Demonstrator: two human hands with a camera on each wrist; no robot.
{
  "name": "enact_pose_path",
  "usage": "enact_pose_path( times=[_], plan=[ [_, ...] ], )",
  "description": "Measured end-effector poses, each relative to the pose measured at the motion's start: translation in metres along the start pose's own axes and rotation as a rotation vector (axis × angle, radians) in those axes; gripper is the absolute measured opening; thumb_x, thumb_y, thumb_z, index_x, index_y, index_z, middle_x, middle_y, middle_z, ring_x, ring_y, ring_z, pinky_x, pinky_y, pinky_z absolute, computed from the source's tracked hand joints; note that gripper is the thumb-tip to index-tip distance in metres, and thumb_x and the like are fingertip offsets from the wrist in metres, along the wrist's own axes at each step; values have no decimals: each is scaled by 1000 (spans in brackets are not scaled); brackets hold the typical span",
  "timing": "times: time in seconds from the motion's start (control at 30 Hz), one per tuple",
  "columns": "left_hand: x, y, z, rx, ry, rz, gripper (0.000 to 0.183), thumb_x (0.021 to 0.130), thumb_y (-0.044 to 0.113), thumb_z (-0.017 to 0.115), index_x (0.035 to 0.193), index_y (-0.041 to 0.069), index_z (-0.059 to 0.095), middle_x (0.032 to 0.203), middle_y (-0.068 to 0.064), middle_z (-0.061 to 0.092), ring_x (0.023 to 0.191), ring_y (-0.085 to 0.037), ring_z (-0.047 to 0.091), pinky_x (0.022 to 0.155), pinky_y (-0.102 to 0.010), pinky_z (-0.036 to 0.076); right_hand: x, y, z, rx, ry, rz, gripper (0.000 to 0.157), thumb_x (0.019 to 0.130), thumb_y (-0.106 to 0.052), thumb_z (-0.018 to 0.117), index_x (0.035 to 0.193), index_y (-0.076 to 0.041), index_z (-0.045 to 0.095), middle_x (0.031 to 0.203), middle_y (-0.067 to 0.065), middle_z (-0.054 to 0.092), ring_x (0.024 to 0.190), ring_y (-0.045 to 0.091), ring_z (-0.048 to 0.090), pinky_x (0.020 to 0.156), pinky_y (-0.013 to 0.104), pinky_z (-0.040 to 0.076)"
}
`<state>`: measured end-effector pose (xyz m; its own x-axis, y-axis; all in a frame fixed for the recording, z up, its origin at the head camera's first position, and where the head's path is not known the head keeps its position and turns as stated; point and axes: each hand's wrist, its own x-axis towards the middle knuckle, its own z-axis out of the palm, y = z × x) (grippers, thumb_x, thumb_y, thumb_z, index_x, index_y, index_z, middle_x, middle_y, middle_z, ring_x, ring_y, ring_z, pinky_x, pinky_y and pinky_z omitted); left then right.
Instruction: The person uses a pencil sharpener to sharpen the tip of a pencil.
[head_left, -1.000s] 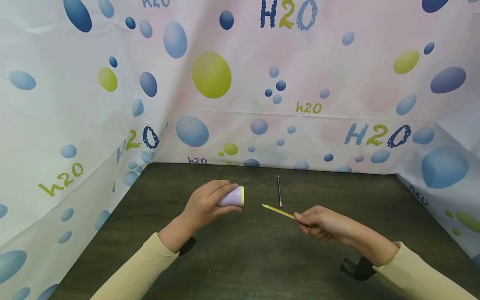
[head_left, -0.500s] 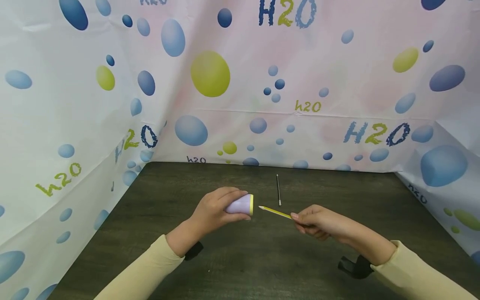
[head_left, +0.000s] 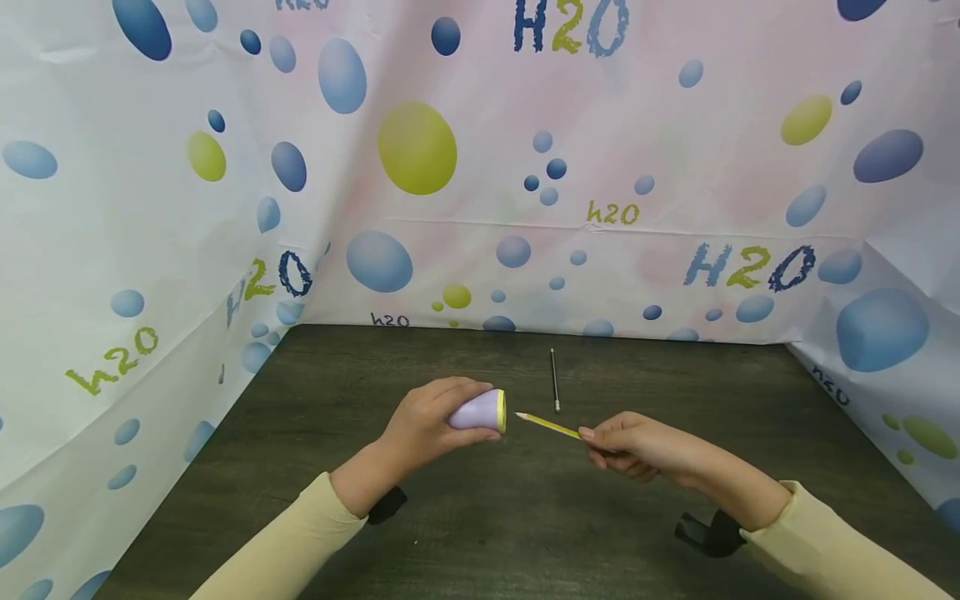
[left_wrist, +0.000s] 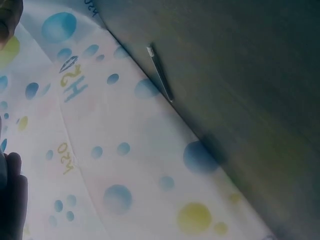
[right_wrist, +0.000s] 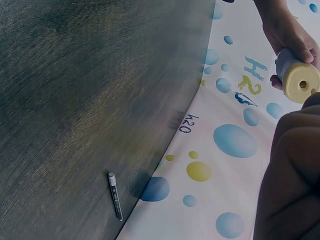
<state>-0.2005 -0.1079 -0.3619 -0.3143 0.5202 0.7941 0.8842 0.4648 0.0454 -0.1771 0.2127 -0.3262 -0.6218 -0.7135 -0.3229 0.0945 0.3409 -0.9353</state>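
Note:
In the head view my left hand (head_left: 420, 423) grips a lilac, barrel-shaped pencil sharpener (head_left: 472, 412), held sideways above the table. Its yellow end faces right, and the right wrist view shows a round hole in that yellow face (right_wrist: 301, 82). Across from it, my right hand (head_left: 637, 446) pinches a yellow pencil (head_left: 547, 424) between thumb and fingers. The pencil's sharpened tip points left at the sharpener's yellow end, with a small gap between them. The pencil's rear part is hidden in the hand. In the left wrist view only bits of hand show at the left edge.
A dark pencil (head_left: 555, 381) with a pale end lies on the dark wooden table (head_left: 360, 358), beyond the yellow pencil. A white sheet (head_left: 600, 275) printed with bubbles and lettering rises behind the table and along both sides. Black straps are on both wrists.
My left hand has brought the sharpener right and slightly nearer to me, narrowing the gap to the pencil tip. Over the last half second both hands have stayed almost still.

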Motion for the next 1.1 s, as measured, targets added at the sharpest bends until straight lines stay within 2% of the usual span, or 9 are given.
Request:
enact_pose_path(
  times=[0.7, 1.1],
  plan=[
    [-9, -1, -11, -16, -6, -75, 55, 68, 25, 95, 114, 4, 72, 104, -10, 78, 88, -21, 74, 70, -31, 59, -1, 8, -2, 93, 39, 6, 37, 112, -34, 37, 94, -13, 60, 61, -11, 33, 47, 5, 19, 47, 26, 17],
    [-10, 4, -7, -14, -47, -79, 56, 65, 24, 96, 111, 4, 73, 103, -9, 78, 87, -19, 73, 68, -26, 57, 4, 14, -6, 154, 125, 28, 33, 113, -24, 31, 114, -10, 61, 73, -6, 39, 57, 10, 22, 55, 27, 24]
  ],
)
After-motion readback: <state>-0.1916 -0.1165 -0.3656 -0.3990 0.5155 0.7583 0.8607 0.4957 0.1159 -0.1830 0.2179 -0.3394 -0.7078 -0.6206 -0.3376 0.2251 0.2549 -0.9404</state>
